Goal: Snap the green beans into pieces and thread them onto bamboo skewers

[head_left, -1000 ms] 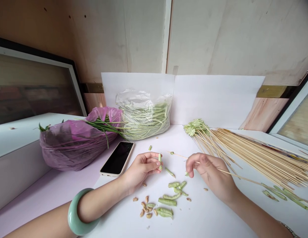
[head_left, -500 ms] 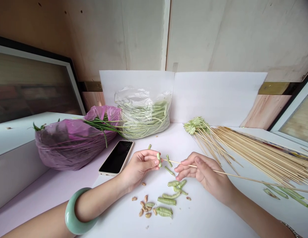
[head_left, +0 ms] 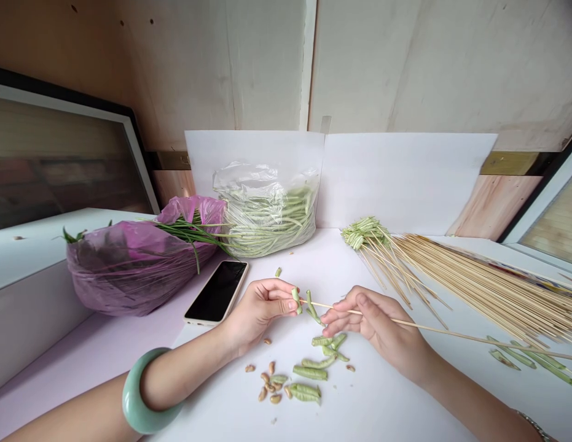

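Between thumb and fingers, my left hand (head_left: 262, 307) pinches a short green bean piece (head_left: 297, 301). A thin bamboo skewer (head_left: 433, 329) has its tip at this piece; whether it pierces through, I cannot tell. My right hand (head_left: 382, 328) grips the skewer along its shaft, the rest running off to the right. Close to the tip are more cut bean pieces (head_left: 312, 307). Below the hands, several bean pieces (head_left: 309, 372) lie on the white surface beside small brown beans (head_left: 263, 395).
Behind my left arm are a phone (head_left: 216, 293), a purple bag (head_left: 133, 267) of greens and a clear bag (head_left: 270, 215) of long beans. At right lie a pile of skewers (head_left: 488, 285), bean-loaded skewers (head_left: 365, 232) and loose bean pods (head_left: 546, 362).
My right hand has shifted slightly left along with the skewer, closer to my left hand. My left hand still holds the bean piece in nearly the same place.
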`<state>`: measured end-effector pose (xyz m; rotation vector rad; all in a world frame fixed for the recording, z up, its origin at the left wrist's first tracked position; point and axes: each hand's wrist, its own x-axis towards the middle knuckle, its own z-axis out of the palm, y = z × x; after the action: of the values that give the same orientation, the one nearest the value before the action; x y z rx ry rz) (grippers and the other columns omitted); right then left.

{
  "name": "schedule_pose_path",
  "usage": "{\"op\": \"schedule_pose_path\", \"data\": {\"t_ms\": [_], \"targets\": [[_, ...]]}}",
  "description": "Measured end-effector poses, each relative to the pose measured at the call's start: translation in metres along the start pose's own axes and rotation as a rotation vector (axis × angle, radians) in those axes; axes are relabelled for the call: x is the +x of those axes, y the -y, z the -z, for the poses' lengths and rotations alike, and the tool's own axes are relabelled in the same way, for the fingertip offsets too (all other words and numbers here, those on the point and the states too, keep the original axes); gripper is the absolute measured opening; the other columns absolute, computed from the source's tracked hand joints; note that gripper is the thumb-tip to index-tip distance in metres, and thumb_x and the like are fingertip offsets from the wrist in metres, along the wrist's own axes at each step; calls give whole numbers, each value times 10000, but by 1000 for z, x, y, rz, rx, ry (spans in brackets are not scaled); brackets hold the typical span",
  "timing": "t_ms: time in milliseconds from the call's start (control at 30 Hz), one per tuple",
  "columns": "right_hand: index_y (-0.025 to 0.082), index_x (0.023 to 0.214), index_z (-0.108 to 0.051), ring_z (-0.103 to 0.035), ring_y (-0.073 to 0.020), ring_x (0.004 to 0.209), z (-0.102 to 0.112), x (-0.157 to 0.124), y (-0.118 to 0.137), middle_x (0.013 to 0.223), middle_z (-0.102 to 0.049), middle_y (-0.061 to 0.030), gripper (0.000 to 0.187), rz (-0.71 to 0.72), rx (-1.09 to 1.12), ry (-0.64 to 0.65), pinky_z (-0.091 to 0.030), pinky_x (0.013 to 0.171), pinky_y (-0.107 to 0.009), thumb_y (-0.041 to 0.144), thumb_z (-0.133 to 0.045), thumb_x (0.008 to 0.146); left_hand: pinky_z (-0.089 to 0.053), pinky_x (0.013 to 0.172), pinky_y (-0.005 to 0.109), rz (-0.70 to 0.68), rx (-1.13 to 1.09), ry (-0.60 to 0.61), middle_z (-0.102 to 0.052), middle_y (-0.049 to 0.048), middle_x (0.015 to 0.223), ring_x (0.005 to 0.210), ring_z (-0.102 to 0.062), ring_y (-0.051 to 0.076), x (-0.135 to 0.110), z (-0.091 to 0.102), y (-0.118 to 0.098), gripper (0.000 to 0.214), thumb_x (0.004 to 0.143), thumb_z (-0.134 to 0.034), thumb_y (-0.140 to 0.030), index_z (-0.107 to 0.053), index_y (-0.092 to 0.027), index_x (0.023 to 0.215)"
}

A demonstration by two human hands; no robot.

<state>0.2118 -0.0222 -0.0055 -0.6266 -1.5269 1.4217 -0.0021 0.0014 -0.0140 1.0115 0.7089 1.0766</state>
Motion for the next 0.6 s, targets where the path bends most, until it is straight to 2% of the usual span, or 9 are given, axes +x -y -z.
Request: {"op": "schedule_pose_path", "data": {"t_ms": [300,600], "targets": [[156,868,-644,-710,-250,810,-3,-8,-1,891,-727,-128,372,3,-127,28,-538,773,-436,442,-415,930,-477,637,241,-54,71,53,-702,37,622,565,-607,105,-2,-1,-1,196,554,-832,-171,-707,-111,693],[164,857,-634,-710,-254,815,-11,-10,-1,901,-730,-135,377,19,-142,17,-542,782,-449,455,-405,928,-470,612,246,-32,57,94,-679,29,592,545,-590,107,-3,-3,0,189,549,-835,-179,-713,-115,679]]}}
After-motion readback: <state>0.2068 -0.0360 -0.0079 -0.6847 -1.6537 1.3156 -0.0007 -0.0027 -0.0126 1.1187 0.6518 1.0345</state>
